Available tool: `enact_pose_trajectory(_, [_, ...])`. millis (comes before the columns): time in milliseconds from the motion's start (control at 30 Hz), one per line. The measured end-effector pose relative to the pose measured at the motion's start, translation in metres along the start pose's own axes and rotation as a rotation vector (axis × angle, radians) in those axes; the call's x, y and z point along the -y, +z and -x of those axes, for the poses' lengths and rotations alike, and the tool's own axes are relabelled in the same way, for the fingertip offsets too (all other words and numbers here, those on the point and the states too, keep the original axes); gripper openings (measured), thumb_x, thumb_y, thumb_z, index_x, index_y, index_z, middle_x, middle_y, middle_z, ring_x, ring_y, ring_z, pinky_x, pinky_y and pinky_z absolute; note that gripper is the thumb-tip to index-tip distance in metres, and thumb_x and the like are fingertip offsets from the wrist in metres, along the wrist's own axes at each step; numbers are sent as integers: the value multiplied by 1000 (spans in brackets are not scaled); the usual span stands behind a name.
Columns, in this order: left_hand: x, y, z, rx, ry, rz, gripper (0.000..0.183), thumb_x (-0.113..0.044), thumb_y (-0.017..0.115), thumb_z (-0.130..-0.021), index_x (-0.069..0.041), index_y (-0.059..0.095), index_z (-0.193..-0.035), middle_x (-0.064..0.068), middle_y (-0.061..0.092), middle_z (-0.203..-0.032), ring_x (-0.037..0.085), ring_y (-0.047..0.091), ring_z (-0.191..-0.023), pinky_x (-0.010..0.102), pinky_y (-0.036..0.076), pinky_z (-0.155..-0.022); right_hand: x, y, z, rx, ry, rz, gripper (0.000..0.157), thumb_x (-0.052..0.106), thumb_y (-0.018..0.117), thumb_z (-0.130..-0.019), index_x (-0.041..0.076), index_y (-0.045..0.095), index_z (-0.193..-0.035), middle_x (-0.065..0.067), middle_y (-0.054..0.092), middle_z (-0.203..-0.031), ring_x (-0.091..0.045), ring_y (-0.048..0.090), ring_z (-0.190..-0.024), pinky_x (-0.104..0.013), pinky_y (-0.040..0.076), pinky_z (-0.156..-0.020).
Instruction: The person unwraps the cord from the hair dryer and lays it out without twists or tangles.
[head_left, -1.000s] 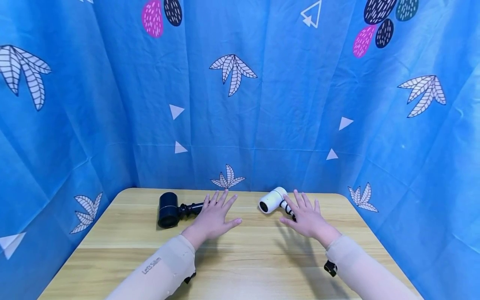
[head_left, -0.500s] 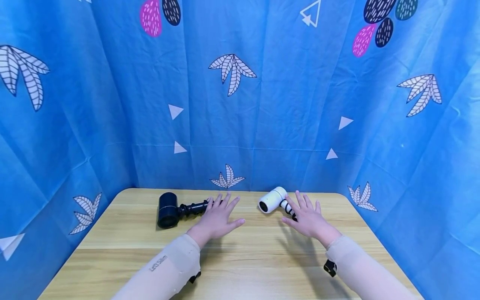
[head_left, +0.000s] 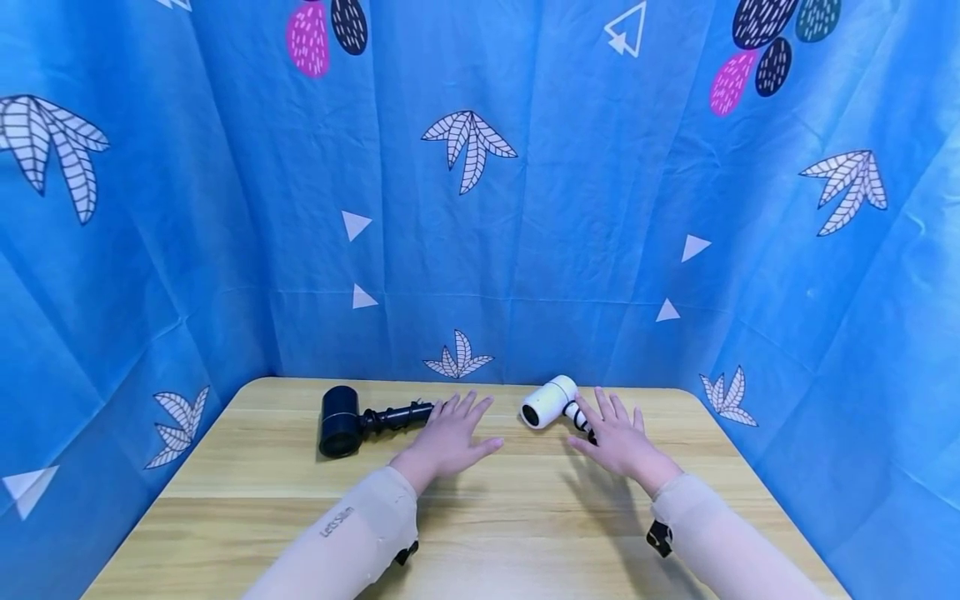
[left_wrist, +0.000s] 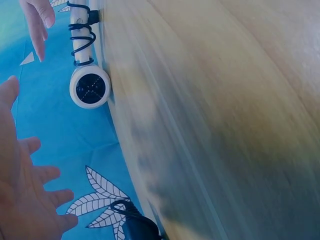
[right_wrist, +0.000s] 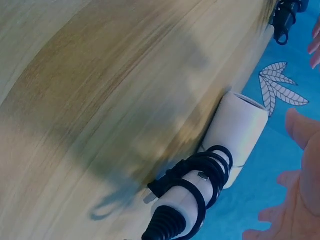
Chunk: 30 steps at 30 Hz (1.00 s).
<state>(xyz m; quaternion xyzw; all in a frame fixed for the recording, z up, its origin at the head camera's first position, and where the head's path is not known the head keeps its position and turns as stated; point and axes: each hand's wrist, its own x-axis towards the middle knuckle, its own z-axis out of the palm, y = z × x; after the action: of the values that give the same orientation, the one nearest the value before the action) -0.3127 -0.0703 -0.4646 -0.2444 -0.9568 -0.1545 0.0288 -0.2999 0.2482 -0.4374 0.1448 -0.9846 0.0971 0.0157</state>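
A black hair dryer (head_left: 341, 422) lies at the back left of the table, its handle pointing right with a cord round it. My left hand (head_left: 450, 442) hovers with fingers spread, overlapping the handle's end in the head view. To the right, a white hair dryer (head_left: 550, 402) lies with its black cord wound round the handle, as the right wrist view shows on its white barrel (right_wrist: 237, 122). My right hand (head_left: 618, 442), fingers spread, hangs over that handle and hides part of it. Both hands hold nothing.
A wooden table (head_left: 495, 533) with rounded back corners carries both dryers. Blue patterned curtain (head_left: 480, 225) encloses the back and both sides, close behind the table's far edge. Both forearms wear pale sleeves (head_left: 352, 533) with a black device at the wrist.
My left hand has shifted right and slightly toward me, uncovering more of the black dryer's handle. The right hand stays nearly in place. Both dryers lie where they were.
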Motion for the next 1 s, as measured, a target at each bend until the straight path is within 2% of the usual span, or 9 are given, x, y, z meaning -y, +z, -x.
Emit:
enact_pose_trajectory(333, [-6,0,-3,6,17,-21,92,-81,23,-92,-21,22,-161,15,23,-164,39,23,-148,56,15,-120,-3,4,-4,3,7,1,83,58,53,-97,10,26,-159,-28,12,-163,-52,11,-146,-76,8,-110])
enact_pose_trajectory(533, [-10,-3,-4,8,1,-8,89,-79,27,-93,-21,23,-160,14,24,-163,36,24,-148,55,16,-120,-6,7,-9,17,18,2,84,59,52,-97,8,25,-159,-29,11,-162,-53,11,-146,-75,8,-111])
enact_pose_trajectory(767, [-11,3,-8,-5,-2,-9,90,-79,27,-93,-20,26,-160,12,26,-163,35,27,-148,55,18,-119,-7,8,-12,19,33,-5,81,54,55,-98,8,27,-158,-30,14,-161,-53,13,-145,-74,10,-112])
enact_pose_trajectory(1000, [-14,12,-10,-1,23,-37,92,-81,23,-92,-19,26,-159,13,29,-162,35,30,-146,55,20,-119,-8,11,-15,26,48,-13,84,57,53,-98,6,26,-158,-32,16,-160,-54,15,-144,-72,12,-112])
